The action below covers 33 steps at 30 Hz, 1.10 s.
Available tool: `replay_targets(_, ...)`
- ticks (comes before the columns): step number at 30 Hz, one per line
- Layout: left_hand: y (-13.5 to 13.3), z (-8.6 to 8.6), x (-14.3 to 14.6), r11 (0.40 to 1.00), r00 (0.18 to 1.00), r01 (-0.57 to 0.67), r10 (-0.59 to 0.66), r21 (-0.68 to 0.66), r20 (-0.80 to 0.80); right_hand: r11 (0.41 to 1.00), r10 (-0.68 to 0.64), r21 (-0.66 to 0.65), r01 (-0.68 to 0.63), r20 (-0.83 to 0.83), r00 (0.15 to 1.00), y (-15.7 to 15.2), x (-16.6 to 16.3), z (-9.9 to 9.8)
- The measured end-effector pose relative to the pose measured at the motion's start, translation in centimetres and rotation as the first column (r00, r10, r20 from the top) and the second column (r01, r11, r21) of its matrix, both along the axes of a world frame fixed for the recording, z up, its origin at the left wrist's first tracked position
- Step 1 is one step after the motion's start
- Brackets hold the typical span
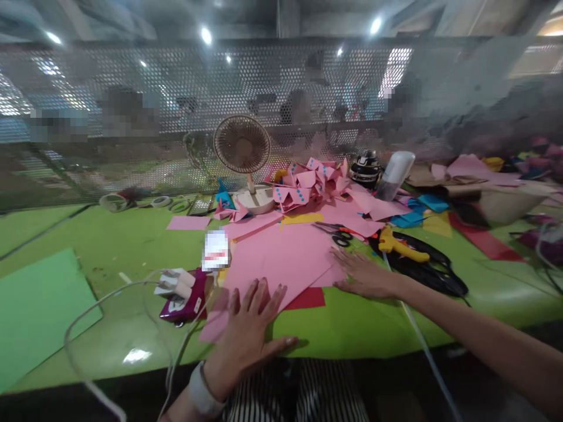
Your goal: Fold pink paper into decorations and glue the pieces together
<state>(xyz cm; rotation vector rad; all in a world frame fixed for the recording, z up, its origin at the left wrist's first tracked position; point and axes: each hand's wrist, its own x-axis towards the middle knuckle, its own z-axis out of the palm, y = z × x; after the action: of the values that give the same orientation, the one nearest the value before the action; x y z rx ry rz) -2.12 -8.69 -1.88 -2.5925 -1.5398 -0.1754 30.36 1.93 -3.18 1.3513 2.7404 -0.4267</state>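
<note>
On pink paper (281,252), both hands (250,328) flat, open

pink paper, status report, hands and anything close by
Left hand and right hand flat on pink paper. Scissors and yellow glue gun alongside.

A grey wristband (203,394) circles the left wrist, above black-and-white striped clothing (299,392); arms bare.

Left hand (248,328) flat, fingers spread, palm down, right hand (363,274) flat, arm reaching in from the right
</note>
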Motion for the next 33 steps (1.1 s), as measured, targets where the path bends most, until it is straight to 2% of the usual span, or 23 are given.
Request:
replay_targets(8, -0.7, 1.3, -0.9, 0.989, 0.991, 0.130, -0.132, -0.065, -0.027, 1.000, -0.021, 0.019, 0.020, 0.033, 0.999, 0.1, -0.3, -0.5)
replay_targets(15, -1.6, 1.8, -3.6, 0.971, 0.971, 0.226, -0.231, -0.081, -0.057, 0.999, -0.021, 0.033, 0.020, 0.026, 0.999, -0.1, -0.3, -0.3)
replay_targets(23, -3.2, 3.2, -5.8, 0.960, 0.961, 0.243, -0.258, -0.136, -0.104, 0.999, -0.029, 0.039, 0.028, 0.027, 0.999, -0.3, -0.5, -0.1)
replay_targets(29, -3.1, 2.5, -6.0, 0.955, 0.960, 0.251, -0.267, -0.159, -0.086, 0.998, -0.046, 0.034, 0.046, 0.012, 0.999, 0.1, -0.3, -0.8)
replay_targets(31, -3.0, 2.1, -6.2, 0.948, 0.955, 0.274, -0.287, -0.159, -0.067, 0.997, -0.080, 0.025, 0.079, 0.024, 0.997, 0.2, -0.3, -0.3)
replay_targets(33, -2.8, 1.8, -6.4, 0.945, 0.954, 0.281, -0.294, -0.166, -0.059, 0.990, -0.112, 0.081, 0.111, 0.005, 0.994, 0.0, -0.9, 0.5)
